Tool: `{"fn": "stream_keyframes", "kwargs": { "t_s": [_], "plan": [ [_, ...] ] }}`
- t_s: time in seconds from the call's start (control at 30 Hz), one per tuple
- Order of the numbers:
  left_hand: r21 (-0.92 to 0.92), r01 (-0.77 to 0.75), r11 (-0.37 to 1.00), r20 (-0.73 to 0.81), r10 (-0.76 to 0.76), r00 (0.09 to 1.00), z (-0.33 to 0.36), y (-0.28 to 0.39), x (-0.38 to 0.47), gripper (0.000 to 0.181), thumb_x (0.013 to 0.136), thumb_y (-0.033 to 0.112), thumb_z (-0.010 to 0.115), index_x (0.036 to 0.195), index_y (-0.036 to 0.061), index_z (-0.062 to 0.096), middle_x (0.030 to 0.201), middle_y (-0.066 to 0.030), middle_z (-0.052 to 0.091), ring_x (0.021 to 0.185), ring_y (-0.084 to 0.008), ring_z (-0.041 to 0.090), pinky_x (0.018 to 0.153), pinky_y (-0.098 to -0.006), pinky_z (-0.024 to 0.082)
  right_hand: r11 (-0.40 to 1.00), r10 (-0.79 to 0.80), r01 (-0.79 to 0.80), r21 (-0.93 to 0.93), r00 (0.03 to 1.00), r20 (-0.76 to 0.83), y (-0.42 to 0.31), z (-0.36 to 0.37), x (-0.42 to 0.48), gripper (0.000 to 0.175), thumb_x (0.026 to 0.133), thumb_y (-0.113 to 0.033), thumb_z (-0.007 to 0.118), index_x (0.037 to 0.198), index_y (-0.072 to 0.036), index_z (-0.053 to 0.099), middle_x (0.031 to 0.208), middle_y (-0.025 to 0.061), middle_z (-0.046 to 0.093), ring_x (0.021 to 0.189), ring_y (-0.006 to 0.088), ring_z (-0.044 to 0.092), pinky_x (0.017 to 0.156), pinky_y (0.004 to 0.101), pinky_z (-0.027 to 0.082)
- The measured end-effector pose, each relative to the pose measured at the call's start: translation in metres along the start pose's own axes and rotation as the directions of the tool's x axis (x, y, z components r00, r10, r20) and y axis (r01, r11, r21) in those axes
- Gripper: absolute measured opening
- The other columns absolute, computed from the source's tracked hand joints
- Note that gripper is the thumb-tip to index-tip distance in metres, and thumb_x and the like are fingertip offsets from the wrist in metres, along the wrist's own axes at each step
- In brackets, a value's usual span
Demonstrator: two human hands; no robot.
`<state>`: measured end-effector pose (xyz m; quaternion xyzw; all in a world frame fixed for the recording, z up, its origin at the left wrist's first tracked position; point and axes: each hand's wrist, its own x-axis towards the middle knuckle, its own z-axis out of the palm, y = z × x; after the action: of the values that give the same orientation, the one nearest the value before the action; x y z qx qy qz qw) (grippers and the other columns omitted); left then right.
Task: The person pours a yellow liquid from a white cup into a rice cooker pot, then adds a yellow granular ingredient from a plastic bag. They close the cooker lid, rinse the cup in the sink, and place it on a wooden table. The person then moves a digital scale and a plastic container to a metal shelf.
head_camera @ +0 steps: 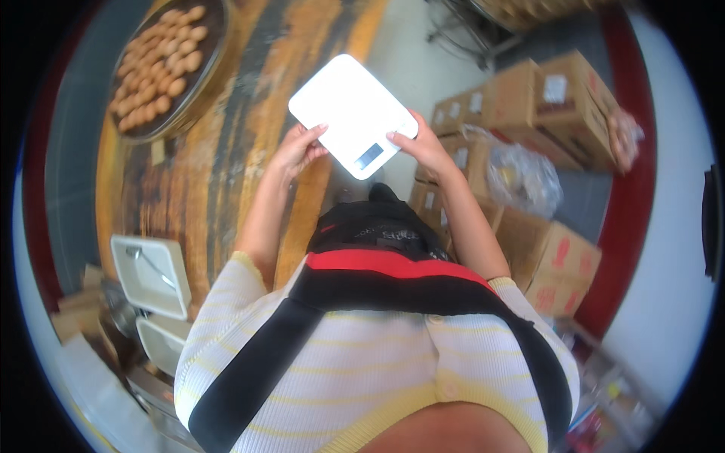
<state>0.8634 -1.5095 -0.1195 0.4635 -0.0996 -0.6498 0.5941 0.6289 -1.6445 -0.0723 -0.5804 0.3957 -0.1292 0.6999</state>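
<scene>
A white digital kitchen scale [351, 107] with rounded corners is held up in front of me, turned at an angle, its small dark display toward my body. My left hand [300, 148] grips its left edge, thumb on top and the other fingers partly hidden below. On the right edge, beside the display, my right hand [422, 144] holds it the same way. Nothing lies on the scale. The worn wooden table [238, 141] is below and to the left of it.
A round tray [195, 107] of many brown eggs [164, 68] stands at the table's far left. White plastic bins [150, 277] are at the near left. Stacked cardboard boxes [515, 96] and a clear plastic bag [527, 178] line the right side. A metal rack [481, 34] stands beyond.
</scene>
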Motion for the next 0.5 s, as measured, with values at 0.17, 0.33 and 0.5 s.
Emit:
{"fn": "stream_keyframes", "kwargs": {
  "t_s": [0.17, 0.33, 0.5],
  "plan": [
    [0.324, -0.06, 0.944, 0.217, -0.013, 0.976, 0.073, 0.015, 0.009, 0.038, 0.084, 0.024, 0.068, 0.107, -0.0026, 0.053, 0.086, -0.0109, 0.065, 0.071, -0.014, 0.066, 0.061, -0.0229, 0.057, 0.948, 0.08, -0.016, 0.316, 0.978, -0.192, -0.006, -0.017, -0.085, 0.052, 0.081, -0.018, 0.066, 0.124, -0.003, 0.041, 0.109, 0.008, 0.057, 0.097, 0.0155, 0.058, 0.07, 0.0281, 0.054],
    [0.602, -0.157, 0.783, 0.321, -0.058, 0.945, 0.143, -0.006, -0.011, 0.058, 0.083, 0.036, 0.067, 0.121, -0.0028, 0.046, 0.1, -0.0137, 0.062, 0.085, -0.0176, 0.061, 0.071, -0.0295, 0.052, 0.937, 0.017, 0.17, 0.307, 0.852, -0.523, 0.016, -0.019, -0.164, 0.047, 0.08, -0.018, 0.068, 0.119, -0.004, 0.045, 0.101, 0.0052, 0.059, 0.089, 0.013, 0.058, 0.069, 0.0276, 0.051],
    [0.512, -0.153, 0.845, 0.425, -0.094, 0.9, 0.204, -0.063, -0.065, 0.059, 0.088, 0.035, 0.059, 0.13, -0.0015, 0.039, 0.117, -0.0172, 0.054, 0.107, -0.0244, 0.054, 0.086, -0.035, 0.048, 0.913, -0.129, 0.351, 0.207, 0.731, -0.67, 0.05, -0.01, -0.269, 0.049, 0.082, -0.023, 0.068, 0.12, -0.003, 0.044, 0.102, 0.005, 0.058, 0.09, 0.0135, 0.058, 0.071, 0.0285, 0.051]
  ]
}}
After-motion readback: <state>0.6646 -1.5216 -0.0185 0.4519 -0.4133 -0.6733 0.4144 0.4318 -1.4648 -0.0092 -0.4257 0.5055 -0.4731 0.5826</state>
